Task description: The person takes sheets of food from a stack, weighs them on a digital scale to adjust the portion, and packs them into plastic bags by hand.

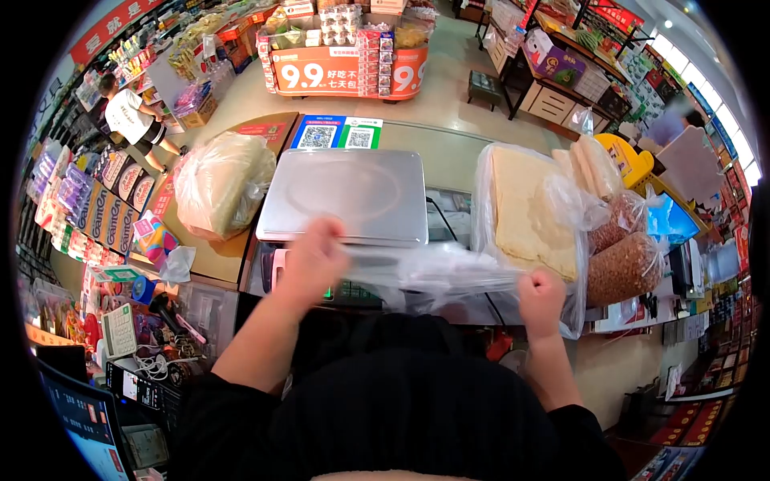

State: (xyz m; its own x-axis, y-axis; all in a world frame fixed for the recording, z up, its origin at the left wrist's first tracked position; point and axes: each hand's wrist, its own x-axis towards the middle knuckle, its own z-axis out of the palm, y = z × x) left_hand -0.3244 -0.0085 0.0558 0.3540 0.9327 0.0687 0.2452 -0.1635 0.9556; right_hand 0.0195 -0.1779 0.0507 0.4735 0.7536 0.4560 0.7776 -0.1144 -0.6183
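Left hand (311, 268) blurred; its fingers closed in a fist on one end of the clear plastic bag (437, 268). Right hand (542, 303): fingers curled tight on the other end. Bag stretched between them, just in front of the metal weighing scale (343, 195), partly hiding the keypad below. Film colourless, crumpled, whitish where bunched; its opening can't be made out.

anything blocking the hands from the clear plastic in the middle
Nothing visible stands in the way: the left hand and right hand both grip the clear plastic, stretched between them near the metal scale's front edge.
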